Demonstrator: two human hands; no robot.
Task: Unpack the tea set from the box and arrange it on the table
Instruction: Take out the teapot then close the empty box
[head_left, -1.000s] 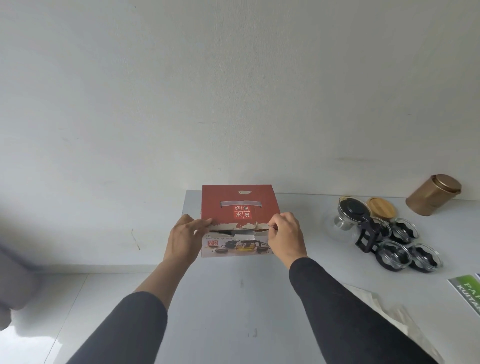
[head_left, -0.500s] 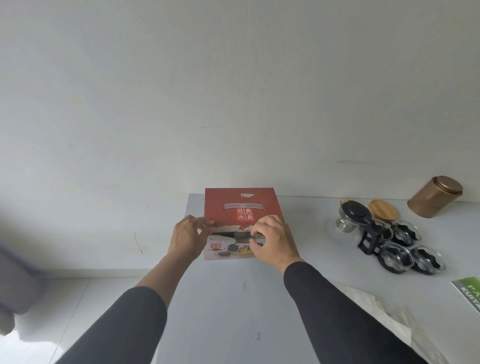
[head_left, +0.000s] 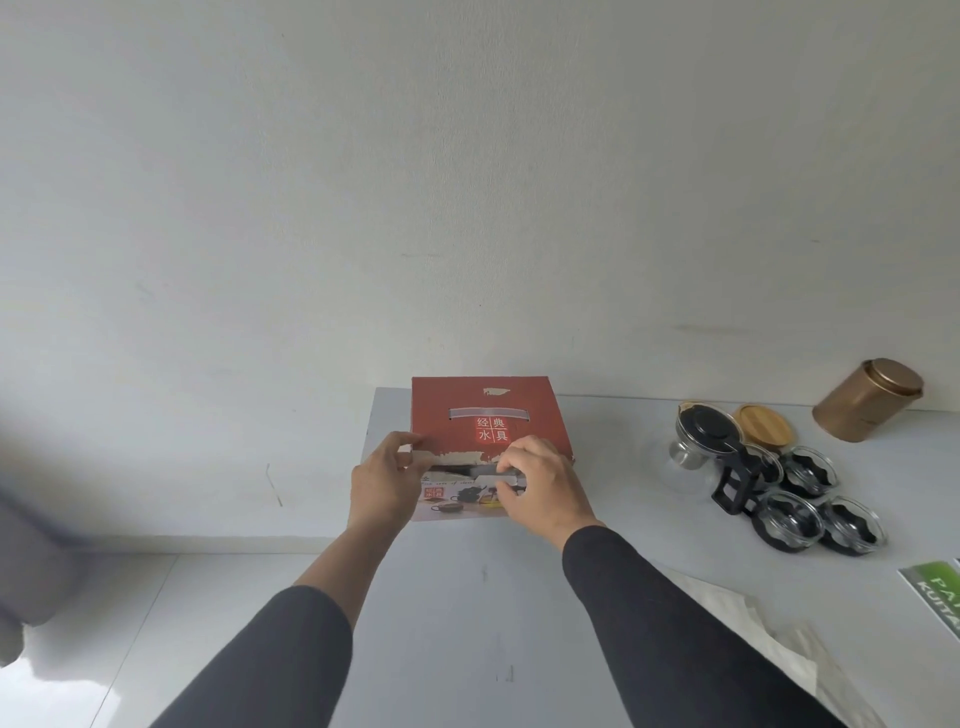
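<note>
On the white table (head_left: 467, 623), both hands' curled fingers (head_left: 511, 470) grip the red box (head_left: 488, 415) at its near top edge.

Both arms reach forward, dark sleeves pushed up off the wrists. Left hand (head_left: 385, 480) sits at the near left corner of the box (head_left: 488, 415), thumb and fingers curled onto the flap edge. Right hand (head_left: 540, 480) is knuckles-up at the front opening, fingers (head_left: 506, 486) hooked in, pinching the flap.
</note>
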